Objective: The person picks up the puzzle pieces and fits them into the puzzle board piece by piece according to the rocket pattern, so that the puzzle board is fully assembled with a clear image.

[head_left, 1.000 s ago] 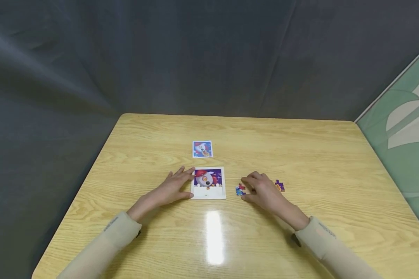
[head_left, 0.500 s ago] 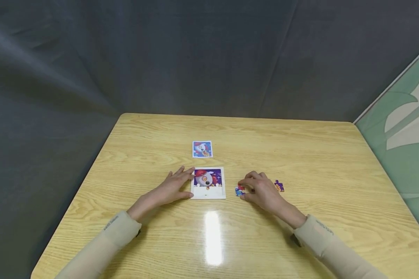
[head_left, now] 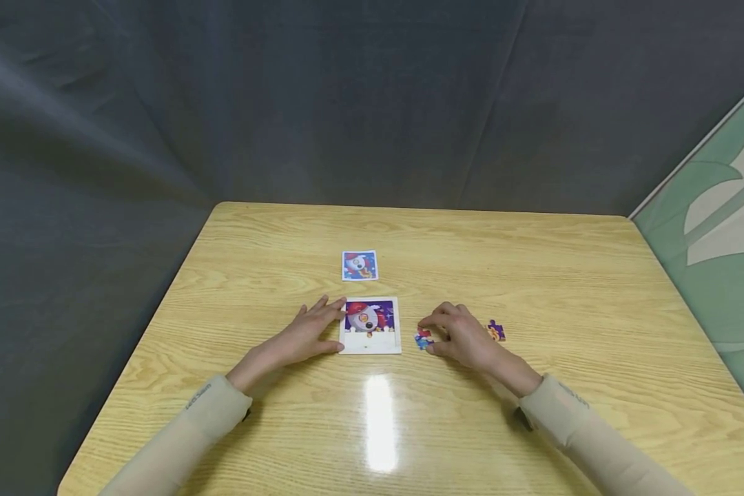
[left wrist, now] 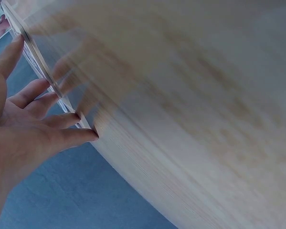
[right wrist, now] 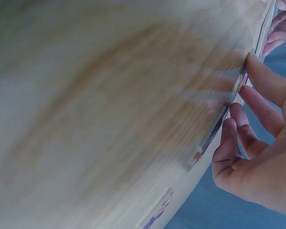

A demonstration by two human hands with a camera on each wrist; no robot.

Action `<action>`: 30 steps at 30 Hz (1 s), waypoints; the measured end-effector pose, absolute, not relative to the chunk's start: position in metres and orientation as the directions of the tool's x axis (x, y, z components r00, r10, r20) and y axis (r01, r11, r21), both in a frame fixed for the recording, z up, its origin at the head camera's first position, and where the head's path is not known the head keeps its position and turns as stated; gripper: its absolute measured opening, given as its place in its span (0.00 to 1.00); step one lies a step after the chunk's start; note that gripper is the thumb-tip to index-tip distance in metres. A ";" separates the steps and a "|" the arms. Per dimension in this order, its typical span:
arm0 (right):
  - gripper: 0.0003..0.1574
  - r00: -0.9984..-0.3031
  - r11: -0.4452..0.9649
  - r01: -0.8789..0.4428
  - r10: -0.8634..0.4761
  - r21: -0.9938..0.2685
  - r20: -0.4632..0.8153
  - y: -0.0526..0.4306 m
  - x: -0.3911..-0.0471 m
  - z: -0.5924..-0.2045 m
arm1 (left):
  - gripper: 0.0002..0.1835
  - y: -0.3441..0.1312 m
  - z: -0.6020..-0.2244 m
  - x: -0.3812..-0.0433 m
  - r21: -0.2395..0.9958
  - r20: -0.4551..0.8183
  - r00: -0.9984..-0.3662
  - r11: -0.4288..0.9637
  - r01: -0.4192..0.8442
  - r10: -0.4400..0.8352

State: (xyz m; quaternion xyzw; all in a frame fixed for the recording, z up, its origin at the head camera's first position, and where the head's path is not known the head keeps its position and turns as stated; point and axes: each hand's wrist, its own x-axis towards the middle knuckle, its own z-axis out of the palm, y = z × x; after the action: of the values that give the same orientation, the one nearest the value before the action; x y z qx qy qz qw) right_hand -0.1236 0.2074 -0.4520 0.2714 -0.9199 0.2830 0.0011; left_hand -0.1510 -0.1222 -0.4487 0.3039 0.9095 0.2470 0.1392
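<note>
My left hand (head_left: 313,331) lies at the left side of a white puzzle tray (head_left: 370,350), thumb and fingers spread and touching its edge. The tray's upper part holds joined pieces with a white dog in red; its lower part shows white. My right hand (head_left: 461,337) pinches a red-and-blue jigsaw piece (head_left: 421,339) between thumb and index finger, on the table right of the tray. In the right wrist view, another jigsaw piece (right wrist: 209,136) lies beside the curled fingers of that hand, hidden by it in the head view.
A purple-and-orange jigsaw piece (head_left: 496,331) lies just right of my right hand. Behind the tray is a small picture card (head_left: 359,265) with the same dog. The wooden table (head_left: 273,234) ends at a dark curtain (head_left: 372,103).
My right hand has shifted slightly left, and the red-and-blue jigsaw piece has slid and turned a little with it. The left hand and the tray have stayed put.
</note>
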 end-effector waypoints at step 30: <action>0.23 -0.815 0.655 -0.522 -0.571 -0.546 0.095 0.206 -0.129 -0.450 | 0.32 -0.122 -0.448 -0.151 0.533 -0.118 -0.777 0.700 0.476 0.619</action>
State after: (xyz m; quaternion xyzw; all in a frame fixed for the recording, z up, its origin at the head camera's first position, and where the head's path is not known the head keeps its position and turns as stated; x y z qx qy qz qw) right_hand -0.1289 0.2057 -0.4498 0.3009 -0.9087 0.2862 -0.0426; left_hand -0.1509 -0.1217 -0.4481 0.3007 0.9103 0.2445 0.1456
